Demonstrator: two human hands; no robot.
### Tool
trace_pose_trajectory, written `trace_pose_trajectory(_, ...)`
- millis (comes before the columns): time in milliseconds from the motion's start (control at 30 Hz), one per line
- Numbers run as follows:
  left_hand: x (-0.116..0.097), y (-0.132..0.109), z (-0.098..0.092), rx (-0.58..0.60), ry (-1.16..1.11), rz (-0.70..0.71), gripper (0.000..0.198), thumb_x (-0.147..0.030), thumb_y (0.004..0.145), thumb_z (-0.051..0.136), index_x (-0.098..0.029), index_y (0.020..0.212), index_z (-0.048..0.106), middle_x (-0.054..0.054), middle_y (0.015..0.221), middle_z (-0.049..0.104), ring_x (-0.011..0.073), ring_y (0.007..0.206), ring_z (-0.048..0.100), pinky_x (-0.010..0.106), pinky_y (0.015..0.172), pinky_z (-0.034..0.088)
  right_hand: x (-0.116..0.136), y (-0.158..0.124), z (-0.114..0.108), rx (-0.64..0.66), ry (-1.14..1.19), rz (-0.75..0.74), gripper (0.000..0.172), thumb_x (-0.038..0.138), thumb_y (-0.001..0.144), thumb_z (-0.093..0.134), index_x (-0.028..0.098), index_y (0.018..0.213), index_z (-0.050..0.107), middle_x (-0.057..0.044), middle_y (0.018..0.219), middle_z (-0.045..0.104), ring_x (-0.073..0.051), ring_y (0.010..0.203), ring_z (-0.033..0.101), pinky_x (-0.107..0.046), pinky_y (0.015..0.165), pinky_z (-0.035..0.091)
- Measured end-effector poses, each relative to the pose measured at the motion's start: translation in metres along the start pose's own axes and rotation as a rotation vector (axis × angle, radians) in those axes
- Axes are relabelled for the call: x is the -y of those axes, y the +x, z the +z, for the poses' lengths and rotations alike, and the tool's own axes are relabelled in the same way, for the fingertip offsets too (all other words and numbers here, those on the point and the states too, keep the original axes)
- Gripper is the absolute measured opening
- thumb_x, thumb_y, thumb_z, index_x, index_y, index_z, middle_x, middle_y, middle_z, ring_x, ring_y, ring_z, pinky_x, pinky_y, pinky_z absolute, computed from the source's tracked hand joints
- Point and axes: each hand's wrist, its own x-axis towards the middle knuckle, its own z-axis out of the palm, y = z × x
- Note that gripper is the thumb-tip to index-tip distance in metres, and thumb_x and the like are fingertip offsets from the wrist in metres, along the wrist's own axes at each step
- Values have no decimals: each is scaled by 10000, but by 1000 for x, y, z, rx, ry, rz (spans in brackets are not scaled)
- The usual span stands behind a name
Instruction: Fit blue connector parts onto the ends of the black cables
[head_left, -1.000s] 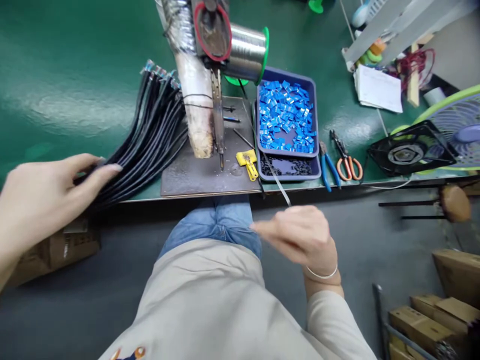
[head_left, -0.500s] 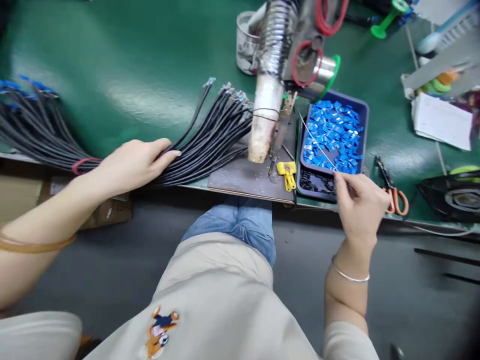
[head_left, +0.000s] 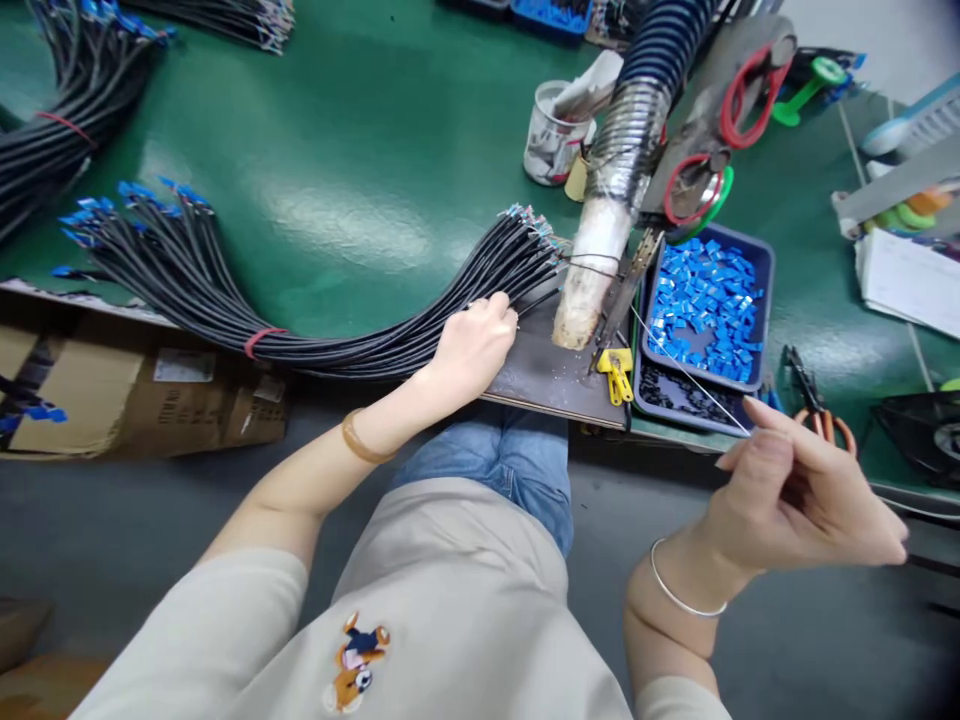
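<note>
My left hand [head_left: 476, 345] lies on the near side of a bundle of black cables [head_left: 352, 350], fingers curled over them close to their stripped ends. Exactly how many cables it grips I cannot tell. A red tie [head_left: 262, 340] circles the bundle, and its far-left ends carry blue pieces. Out past the table edge, my right hand [head_left: 802, 490] pinches a thin silvery wire, apparently solder wire [head_left: 701, 387], between thumb and forefinger. The wire stretches taut from the area by the green-rimmed spool [head_left: 724, 200]. Beneath it is a tray of blue pieces [head_left: 766, 300].
A duct nozzle [head_left: 592, 270] hangs over a dark board [head_left: 532, 370]. Beside it are a yellow clip [head_left: 616, 375], red-handled scissors [head_left: 754, 95], and a cup [head_left: 551, 140]. Orange-handled pliers [head_left: 806, 385] lie right of the tray. More tied cables [head_left: 67, 130] are at far left.
My left hand has moved right along the cables toward their stripped ends. My right hand has drawn the wire nearer to me and rightward, so a longer stretch shows. The view has shifted.
</note>
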Motion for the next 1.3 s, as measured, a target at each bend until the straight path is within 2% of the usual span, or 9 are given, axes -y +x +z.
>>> trace_pose_trajectory(100,1,6,-2,-80,-83,35,297,-168,977,410,-97,931,695,167,1045,647,293,1008,607,378,740,491,5,-2,-4,-30,-13,-7,214,327,885,637,419,1025,771,21,520,605,-185,465,596,-323,475,388)
trace_pose_trajectory(200,-3,-9,-8,-134,-333,210,249,-211,958,483,-102,885,695,141,973,672,278,976,593,388,817,480,7,-5,-5,-83,51,-71,171,335,878,659,347,981,795,27,482,577,-152,421,575,-280,410,324)
trace_pose_trajectory(267,-12,-23,-13,0,-644,369,199,-233,936,554,-115,872,700,74,804,671,200,807,590,326,752,469,9,-8,-3,-78,95,-81,153,326,872,673,308,954,801,35,482,582,-129,405,555,-266,401,315)
trace_pose_trajectory(333,-23,-36,-16,226,-1012,449,170,-263,915,608,-127,868,700,4,657,615,117,629,530,250,632,430,11,-11,2,-10,119,-48,145,298,878,667,292,945,796,37,528,617,-112,423,542,-263,428,333)
trace_pose_trajectory(400,-34,-44,-17,319,-1323,298,168,-263,903,615,-126,829,677,-20,623,581,75,562,486,206,560,396,14,-15,9,74,148,2,144,285,891,649,273,924,789,39,558,623,-89,433,512,-255,440,322)
trace_pose_trajectory(533,-50,-52,-8,195,-1644,-165,138,-231,863,636,-122,779,621,-8,650,606,65,579,526,171,548,420,16,-27,21,272,213,239,152,305,903,639,230,864,766,34,594,599,-82,502,517,-243,474,343)
trace_pose_trajectory(767,-54,-49,5,87,-1722,-220,143,-237,831,682,-122,766,628,-12,648,602,60,586,547,160,556,444,7,-48,36,582,486,538,83,272,846,707,237,902,758,13,798,658,-63,585,520,-224,513,367)
trace_pose_trajectory(900,-54,-47,4,103,-1692,-165,160,-233,860,648,-128,750,598,-9,638,602,66,582,550,174,572,452,3,-50,41,608,533,574,123,288,840,706,253,947,756,10,845,675,-44,546,477,-211,471,332)
trace_pose_trajectory(1300,-49,-50,0,214,-1610,-101,312,-334,934,595,-128,699,597,-8,590,585,41,481,437,172,473,358,4,-49,48,617,589,654,72,288,812,706,219,804,727,16,722,647,-91,626,590,-216,543,471)
